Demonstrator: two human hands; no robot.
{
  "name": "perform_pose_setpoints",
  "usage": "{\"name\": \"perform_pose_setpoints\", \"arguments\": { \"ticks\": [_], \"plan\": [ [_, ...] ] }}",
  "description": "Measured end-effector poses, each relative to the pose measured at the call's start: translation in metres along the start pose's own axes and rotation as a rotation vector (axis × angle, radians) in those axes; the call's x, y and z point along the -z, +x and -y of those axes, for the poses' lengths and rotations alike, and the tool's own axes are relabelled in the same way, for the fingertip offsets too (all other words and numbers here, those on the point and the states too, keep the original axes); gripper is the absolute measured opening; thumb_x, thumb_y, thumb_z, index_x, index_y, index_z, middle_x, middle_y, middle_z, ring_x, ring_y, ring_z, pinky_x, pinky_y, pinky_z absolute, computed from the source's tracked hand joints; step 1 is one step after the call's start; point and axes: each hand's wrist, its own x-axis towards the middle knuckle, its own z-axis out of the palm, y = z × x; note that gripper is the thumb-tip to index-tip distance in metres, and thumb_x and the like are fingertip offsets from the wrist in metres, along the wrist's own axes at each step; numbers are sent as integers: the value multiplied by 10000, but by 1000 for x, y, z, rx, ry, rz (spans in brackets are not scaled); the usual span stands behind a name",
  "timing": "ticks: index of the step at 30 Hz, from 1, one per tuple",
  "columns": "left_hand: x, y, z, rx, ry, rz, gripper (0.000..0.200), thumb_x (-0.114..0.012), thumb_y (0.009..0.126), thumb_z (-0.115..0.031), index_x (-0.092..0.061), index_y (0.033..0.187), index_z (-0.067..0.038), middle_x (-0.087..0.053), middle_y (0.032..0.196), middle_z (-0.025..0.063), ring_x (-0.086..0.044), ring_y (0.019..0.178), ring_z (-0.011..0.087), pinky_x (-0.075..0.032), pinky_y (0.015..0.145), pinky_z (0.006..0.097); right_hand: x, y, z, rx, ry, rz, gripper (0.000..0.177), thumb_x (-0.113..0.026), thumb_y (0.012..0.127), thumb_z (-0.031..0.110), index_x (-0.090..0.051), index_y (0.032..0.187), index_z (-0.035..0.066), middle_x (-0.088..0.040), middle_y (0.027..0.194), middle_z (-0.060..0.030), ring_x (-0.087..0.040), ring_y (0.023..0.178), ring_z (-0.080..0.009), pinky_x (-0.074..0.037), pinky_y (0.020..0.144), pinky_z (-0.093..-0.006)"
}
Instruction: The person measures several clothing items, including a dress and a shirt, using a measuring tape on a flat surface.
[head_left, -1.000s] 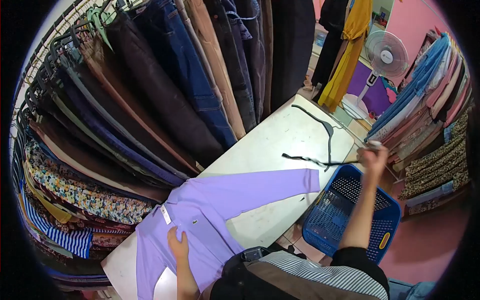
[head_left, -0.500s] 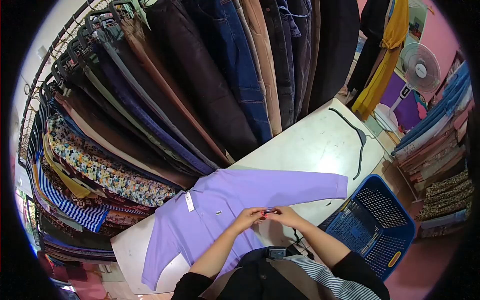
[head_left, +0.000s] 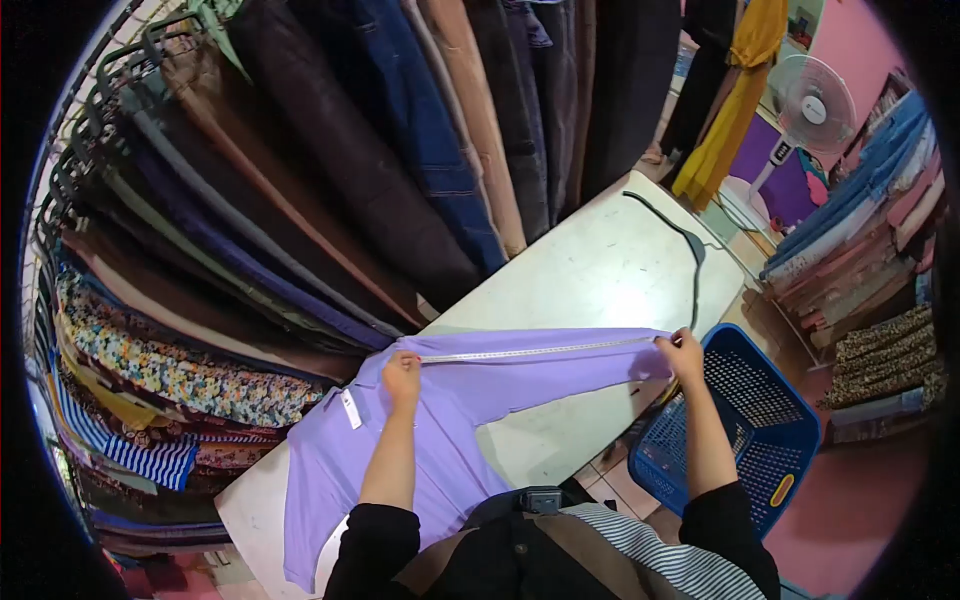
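A lilac long-sleeved shirt (head_left: 440,420) lies flat on a white table (head_left: 600,270). A pale measuring tape (head_left: 530,350) is stretched along its right sleeve. My left hand (head_left: 401,378) pins one end of the tape at the shoulder by the collar. My right hand (head_left: 683,355) holds the other end at the cuff, near the table's right edge. A white tag (head_left: 351,408) hangs at the collar.
A rack of hung trousers and jeans (head_left: 380,160) lines the far side of the table, with patterned clothes (head_left: 170,370) at the left. A black hanger (head_left: 680,245) lies on the table. A blue basket (head_left: 745,430) stands at the right, a fan (head_left: 812,105) beyond.
My hands were together over the shirt's front half a second ago; they have now spread apart, drawing the tape out along the sleeve from shoulder to cuff.
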Motion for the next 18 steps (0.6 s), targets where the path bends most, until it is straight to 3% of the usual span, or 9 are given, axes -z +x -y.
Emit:
{"name": "perform_pose_setpoints", "arguments": {
  "ticks": [2,4,6,13,18],
  "plan": [
    [-18,15,32,-7,18,39,85,-706,799,-45,-656,860,-13,-681,766,103,-659,688,165,-526,647,292,13,23,-35,32,-64,-111,518,-689,657,429,-636,891,-30,-670,771,-243,-675,757,-369,-529,712,-413],
    [-22,15,19,17,12,19,83,-711,781,-33,-650,834,-15,-685,772,110,-666,690,182,-530,651,304,20,30,-48,-20,-60,-188,497,-739,645,417,-667,827,-40,-678,767,-215,-677,741,-286,-527,708,-364],
    [-28,17,15,-37,94,-4,97,-721,758,-27,-653,826,-15,-684,768,112,-669,690,193,-527,653,304,24,37,-58,-53,-100,-160,526,-682,637,414,-685,903,-40,-680,835,-259,-683,814,-364,-533,767,-401],
    [-30,16,1,-41,180,-36,127,-737,733,-24,-649,824,-13,-683,755,111,-666,674,206,-525,630,313,22,39,-48,-20,-108,-129,467,-714,612,370,-677,830,-41,-679,799,-241,-678,760,-349,-537,736,-397],
    [-30,20,9,-2,121,1,120,-728,747,-14,-656,842,-25,-687,754,93,-650,649,181,-520,638,312,17,37,-47,-29,-170,-131,523,-735,604,400,-682,880,-41,-687,823,-227,-682,782,-341,-536,750,-389]
  ]
}}
